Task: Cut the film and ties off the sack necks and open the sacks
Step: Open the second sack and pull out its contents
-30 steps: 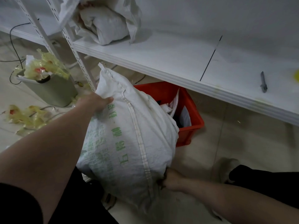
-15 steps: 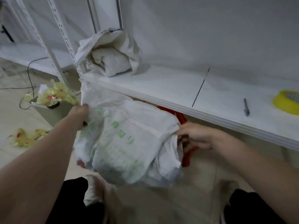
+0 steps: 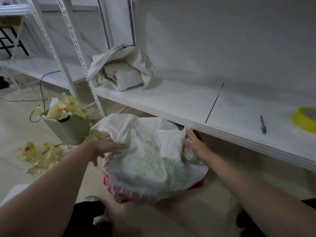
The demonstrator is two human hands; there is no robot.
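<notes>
Nearest to us, our left hand [image 3: 106,147] lies flat with straight fingers against the left side of the white woven sack with green and red print [image 3: 148,161]. Our right hand [image 3: 194,144] presses its spread fingers into the crumpled cloth at the sack's upper right. Both hands are wide and grip nothing. The sack sits between them, low in front of the shelf edge, and a red plastic crate [image 3: 197,185] shows just under its right side.

To the left, crumpled yellow film scraps [image 3: 37,153] lie on the floor near a pale green bin [image 3: 68,130] stuffed with more film.

Further off, the white shelf board [image 3: 171,100] carries a grey pen-like tool [image 3: 262,124], a yellow tape roll [image 3: 305,118] and an opened white sack [image 3: 123,71].
</notes>
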